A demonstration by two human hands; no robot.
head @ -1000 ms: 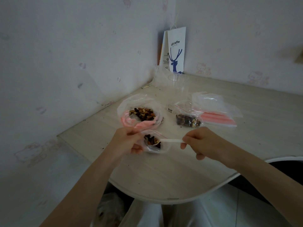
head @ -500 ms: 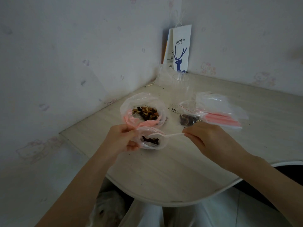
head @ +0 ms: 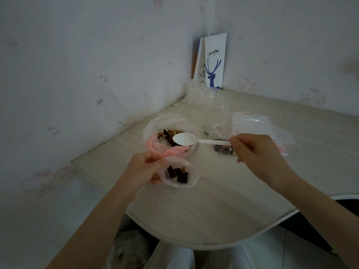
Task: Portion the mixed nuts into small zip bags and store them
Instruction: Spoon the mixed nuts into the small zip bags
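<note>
Item: small zip bag, part-filled, mouth open, rim pinched by left grip above desk. Right grip pinches empty spoon over mixed-nut bag, 12 o'clock of the small bag. Advice: scoop level loads and hold the mouth wide.

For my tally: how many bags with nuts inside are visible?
3: large bag under the spoon, small bag in the left hand, filled bag behind the right hand, partly hidden.
</note>
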